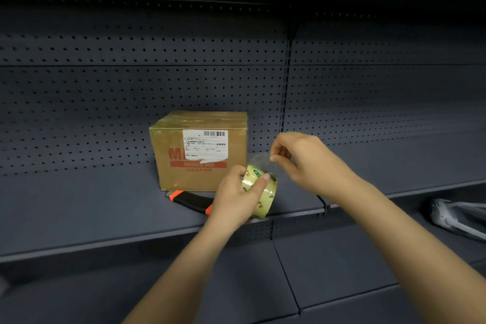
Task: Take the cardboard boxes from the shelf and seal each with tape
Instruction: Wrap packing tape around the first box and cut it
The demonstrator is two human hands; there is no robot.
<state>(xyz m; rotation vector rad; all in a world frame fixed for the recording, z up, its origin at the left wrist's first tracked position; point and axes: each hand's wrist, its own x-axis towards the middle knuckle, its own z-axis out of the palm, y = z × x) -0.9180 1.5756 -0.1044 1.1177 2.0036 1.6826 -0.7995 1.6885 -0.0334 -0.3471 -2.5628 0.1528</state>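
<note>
My left hand (234,192) grips the tape roll (260,189) over the shelf (79,208)'s front edge. My right hand (302,158) pinches the peeled tape end (260,162). The cardboard box (200,150) sits mid-shelf against the back panel, a box cutter (189,201) before it.

brown box (200,150), yellowish tape roll (260,189), dark-grey shelf (79,213)

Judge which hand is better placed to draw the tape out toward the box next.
Probably the right hand: its fingertips already pinch the loose clear tape end, lifted off the tape roll. The left hand is wrapped around the roll, steadying it just in front of the cardboard box.
</note>
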